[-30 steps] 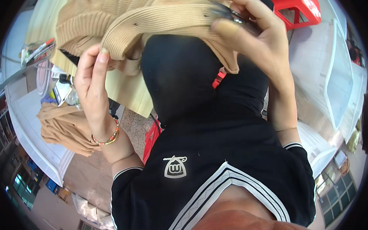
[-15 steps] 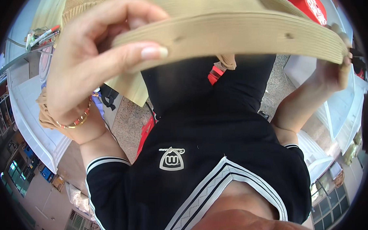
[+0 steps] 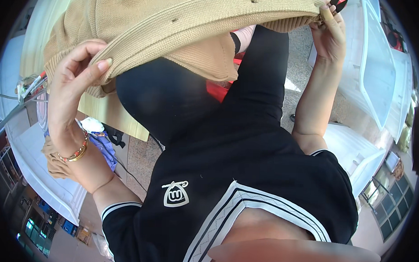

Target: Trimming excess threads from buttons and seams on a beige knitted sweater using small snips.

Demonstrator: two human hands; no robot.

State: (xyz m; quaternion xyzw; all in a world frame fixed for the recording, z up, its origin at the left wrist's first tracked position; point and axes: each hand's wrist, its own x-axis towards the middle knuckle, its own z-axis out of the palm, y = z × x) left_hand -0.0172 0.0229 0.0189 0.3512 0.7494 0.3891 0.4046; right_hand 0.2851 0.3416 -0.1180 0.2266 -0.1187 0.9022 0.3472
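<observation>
A tan knitted cardigan (image 3: 130, 17) is spread in front of me, its long ribbed front band (image 3: 213, 27) stretched in an arc between my hands. Small dark-edged slits, like buttonholes, show along the band. My left hand (image 3: 75, 78) pinches the band's near left end between thumb and fingers. At the far right end my right hand (image 3: 332, 38) grips the band as well. Two dark pointed blades (image 3: 337, 4) stick out beside the right fingertips; the rest of that tool is hidden. A loose knit flap hangs over my lap.
A pale wooden table (image 3: 113, 116) lies under the cardigan at left, with pens (image 3: 32, 85) by its edge. White plastic bins (image 3: 375, 67) stand at right, another bin (image 3: 37, 164) at lower left. Tan fabric (image 3: 56, 160) lies near my left wrist.
The band has moved left and away from me, and more of the cardigan shows. Both hands keep hold of it. The right hand has come inward and upward, and the dark blades now show clearly.
</observation>
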